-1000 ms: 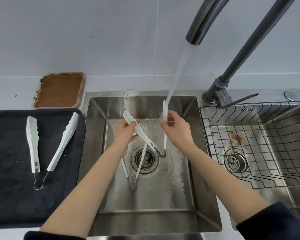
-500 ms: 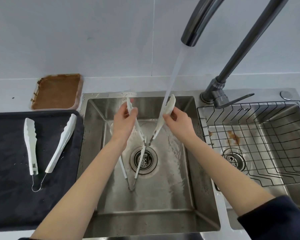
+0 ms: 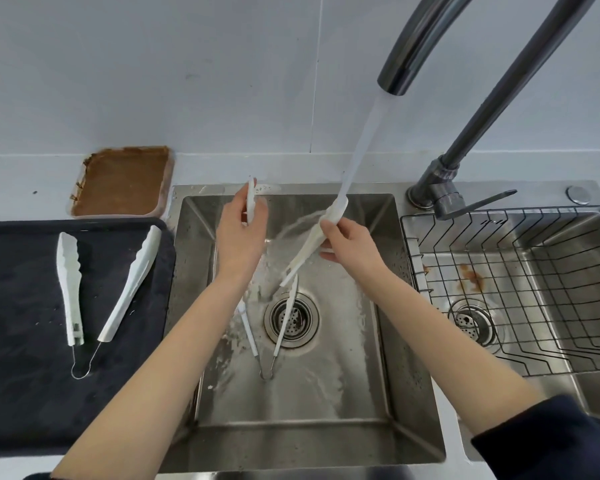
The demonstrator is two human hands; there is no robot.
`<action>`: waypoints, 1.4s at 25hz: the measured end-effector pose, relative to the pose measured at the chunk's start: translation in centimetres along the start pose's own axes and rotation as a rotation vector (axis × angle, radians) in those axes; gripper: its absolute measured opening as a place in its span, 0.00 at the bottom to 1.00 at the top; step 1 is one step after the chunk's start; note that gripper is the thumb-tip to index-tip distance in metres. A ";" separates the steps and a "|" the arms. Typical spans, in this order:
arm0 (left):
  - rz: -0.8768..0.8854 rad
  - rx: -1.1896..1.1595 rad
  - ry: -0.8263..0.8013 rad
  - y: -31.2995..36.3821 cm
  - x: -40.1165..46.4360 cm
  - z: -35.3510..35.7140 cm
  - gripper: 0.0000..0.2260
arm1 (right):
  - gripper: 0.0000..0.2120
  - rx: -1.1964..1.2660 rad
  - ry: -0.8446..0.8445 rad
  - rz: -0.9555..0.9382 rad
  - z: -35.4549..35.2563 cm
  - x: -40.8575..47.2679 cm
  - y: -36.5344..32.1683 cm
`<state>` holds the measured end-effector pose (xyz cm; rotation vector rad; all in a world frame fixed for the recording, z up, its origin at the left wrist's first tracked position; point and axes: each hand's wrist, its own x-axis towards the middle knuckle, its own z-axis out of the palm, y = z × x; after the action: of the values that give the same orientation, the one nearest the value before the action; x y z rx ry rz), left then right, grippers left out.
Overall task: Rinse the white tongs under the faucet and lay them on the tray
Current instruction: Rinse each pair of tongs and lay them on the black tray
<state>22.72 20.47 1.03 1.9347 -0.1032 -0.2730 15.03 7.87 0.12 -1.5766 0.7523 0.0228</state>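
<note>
I hold a pair of white tongs (image 3: 310,244) spread apart over the left sink basin (image 3: 388,341). My left hand (image 3: 239,233) grips one arm upright near the basin's back edge. My right hand (image 3: 350,247) grips the other arm, whose tip sits in the water stream from the dark faucet (image 3: 409,50). A second pair of white tongs (image 3: 281,327) lies on the basin floor across the drain. A third pair (image 3: 71,289) lies on the black tray (image 3: 25,393) at the left.
A wire rack (image 3: 499,292) sits in the right basin, which has brown stains near its drain. A container of brown residue (image 3: 122,181) stands behind the tray. The faucet lever (image 3: 478,202) points right.
Both hands have lifted the held tongs up and toward the back of the basin, spreading the arms wider. The right arm's tip now meets the stream higher up.
</note>
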 end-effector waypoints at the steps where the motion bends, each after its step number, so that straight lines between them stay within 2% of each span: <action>1: -0.042 0.032 -0.054 0.0 -0.1 0.2 0.07 | 0.14 -0.075 0.035 -0.034 -0.4 -0.1 -0.1; 5: -0.183 0.067 -0.252 -0.1 -0.6 1.8 0.08 | 0.20 -0.342 0.167 -0.148 -2.5 -0.9 -0.9; 7: -0.166 0.076 -0.297 1.0 -0.8 2.6 0.08 | 0.20 -0.390 0.211 -0.166 -3.5 -1.3 -1.2; 15: 0.077 0.165 -0.413 4.1 -0.8 5.4 0.16 | 0.17 -0.300 0.318 -0.143 -4.3 -1.8 0.4; 26: 0.066 0.052 -0.558 3.0 -1.5 3.9 0.17 | 0.14 -0.202 0.301 -0.013 -3.8 -1.2 1.7; 29: 0.054 0.028 -0.525 2.6 -1.5 3.3 0.20 | 0.16 -0.170 0.272 -0.024 -3.7 -1.0 1.4; 32: 0.025 0.028 -0.397 2.2 -1.1 2.7 0.21 | 0.16 -0.149 0.228 -0.045 -3.4 -1.2 1.3; 35: -0.132 -0.108 -0.257 1.5 -0.8 2.2 0.18 | 0.18 -0.124 0.173 -0.075 -3.0 -1.4 1.1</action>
<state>21.52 18.13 1.77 1.7948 -0.1279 -0.6033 12.15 5.83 0.32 -1.7398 0.8388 -0.1247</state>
